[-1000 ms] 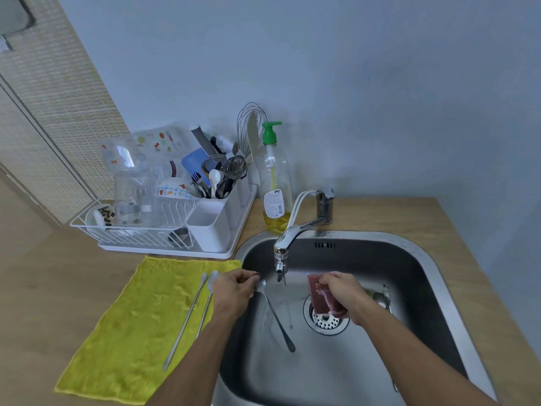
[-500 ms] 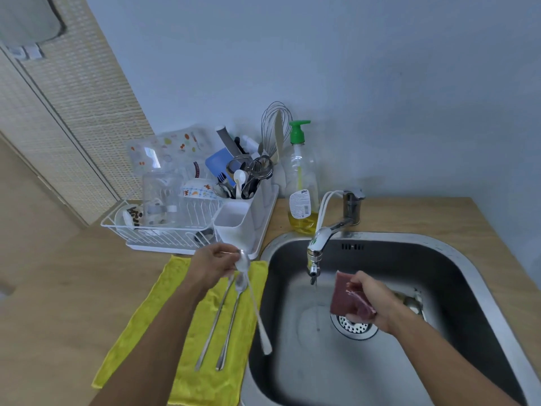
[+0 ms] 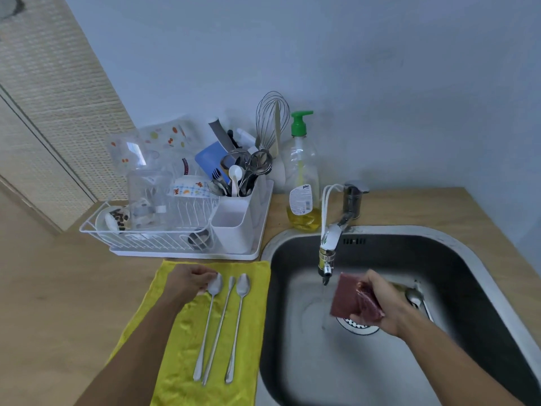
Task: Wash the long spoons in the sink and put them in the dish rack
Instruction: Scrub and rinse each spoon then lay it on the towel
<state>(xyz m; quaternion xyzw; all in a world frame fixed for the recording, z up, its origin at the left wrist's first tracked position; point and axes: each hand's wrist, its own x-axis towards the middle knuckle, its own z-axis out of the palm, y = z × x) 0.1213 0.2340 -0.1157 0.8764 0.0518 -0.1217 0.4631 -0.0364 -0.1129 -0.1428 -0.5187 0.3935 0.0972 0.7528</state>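
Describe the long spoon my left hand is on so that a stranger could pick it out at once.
Find the steel sink; the yellow towel lies on the counter just left of it. Three long spoons lie side by side on the towel, bowls toward the dish rack. Yours is the leftmost long spoon, the only one whose bowl the left hand holds.

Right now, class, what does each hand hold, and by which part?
Left hand pinches the leftmost long spoon at its bowl; right hand grips the red sponge by its right end.
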